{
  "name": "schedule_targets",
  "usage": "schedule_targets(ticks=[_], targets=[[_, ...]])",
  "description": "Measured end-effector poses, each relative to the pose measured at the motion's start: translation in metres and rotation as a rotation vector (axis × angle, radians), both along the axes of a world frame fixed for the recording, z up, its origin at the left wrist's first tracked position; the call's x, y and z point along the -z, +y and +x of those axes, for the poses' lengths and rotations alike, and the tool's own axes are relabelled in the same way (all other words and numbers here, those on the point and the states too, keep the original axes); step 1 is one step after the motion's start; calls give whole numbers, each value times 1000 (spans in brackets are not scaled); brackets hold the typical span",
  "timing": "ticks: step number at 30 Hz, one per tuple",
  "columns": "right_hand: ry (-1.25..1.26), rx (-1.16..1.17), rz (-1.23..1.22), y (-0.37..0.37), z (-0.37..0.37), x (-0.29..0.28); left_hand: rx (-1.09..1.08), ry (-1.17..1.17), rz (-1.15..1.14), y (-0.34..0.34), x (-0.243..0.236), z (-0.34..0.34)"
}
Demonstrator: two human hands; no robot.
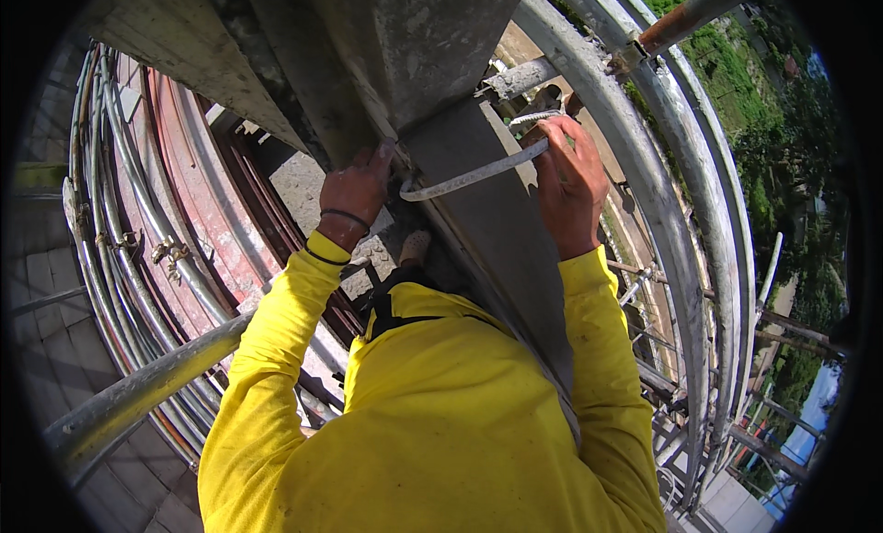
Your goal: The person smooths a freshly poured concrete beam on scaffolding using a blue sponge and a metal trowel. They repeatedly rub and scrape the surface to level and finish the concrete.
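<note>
Locate the pale cord (483,171) between your two hands. It leaves your right-hand grip, sags to the left and meets the edge strip (460,234) just beside your left hand.

Right hand (572,185): thumb and fingers are pinched on the cord. A short ribbed pale length (532,119) shows just beyond this grip; whether it belongs to the same cord cannot be told.

Left hand (354,193): the fingers reach to the foot of the grey column (451,36), near the cord's left end. Whether they grasp the cord, or only press on the edge, cannot be told.

Step in hand, as judged: positioning the cord at the edge, left hand steadying, right hand controlling the slack. The next move appears to call for a firm right-hand pinch and a measured draw to take up the curve, with the left fingers clear of any pinch point.

Below the cord, between your hands, lies a smooth grey panel (506,248). Right of your right grip, curved scaffold pipes (635,147) run past, with a clamp (628,57) above. Left of your left hand stands a reddish surface (216,211); below that hand, a shoe (416,248) is visible.
</note>
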State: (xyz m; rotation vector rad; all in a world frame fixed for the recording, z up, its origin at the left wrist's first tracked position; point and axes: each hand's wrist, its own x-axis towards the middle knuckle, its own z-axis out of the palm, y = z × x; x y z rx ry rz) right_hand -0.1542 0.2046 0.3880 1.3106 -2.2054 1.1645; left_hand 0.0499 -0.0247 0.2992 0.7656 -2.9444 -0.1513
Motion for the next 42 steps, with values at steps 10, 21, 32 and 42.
schedule_targets(ticks=[10, 21, 32, 42], targets=[[11, 0, 17, 1, -1, 2, -14, -18, 54, 3, -6, -7], [-17, 7, 7, 0, 2, 0, 117, 25, 23, -2, -4, 0], [-8, 0, -5, -1, 2, 1, 164, -37, 31, -3, -10, 4], [27, 11, 8, -2, 1, -1, 88, -73, 17, -2, -19, 0]])
